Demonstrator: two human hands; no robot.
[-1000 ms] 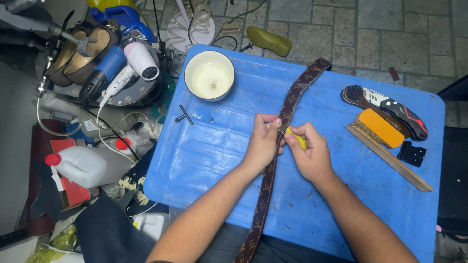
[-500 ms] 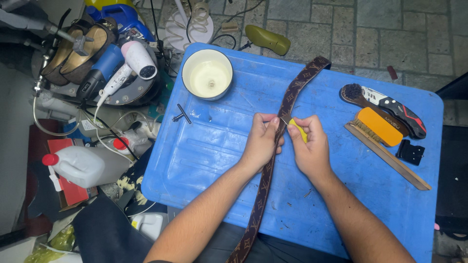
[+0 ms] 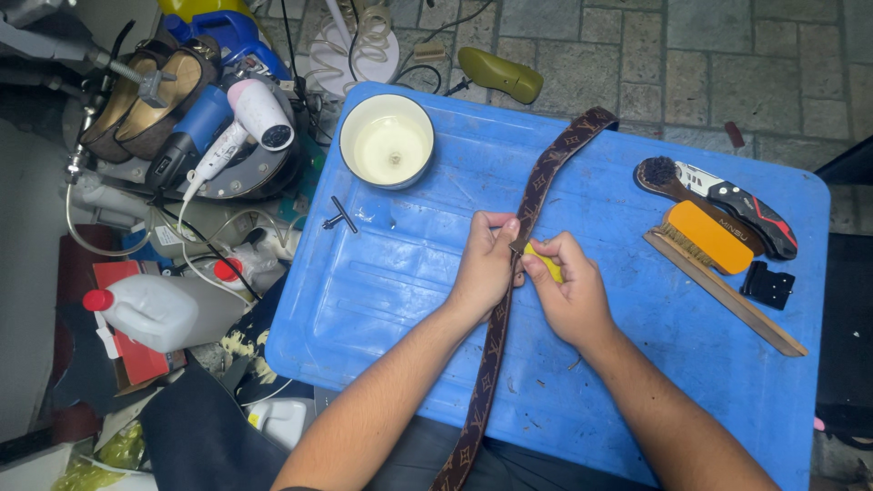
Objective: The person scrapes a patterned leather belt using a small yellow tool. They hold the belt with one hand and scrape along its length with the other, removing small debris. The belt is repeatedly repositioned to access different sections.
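Note:
A long brown patterned belt lies diagonally across a blue plastic table top, from the far edge down toward my lap. My left hand pinches the belt near its middle, fingers closed on its edge. My right hand is closed around a small yellow-handled tool, its tip touching the belt right beside my left thumb.
A white bowl of pale liquid and a small dark metal bit sit at the far left of the table. At the right lie brushes, a folding knife and a black block. A hair dryer, shoes and a white jug crowd the floor at left.
Both hands stay on the belt at nearly the same place; the tool in my right hand has shifted only slightly against the belt's edge.

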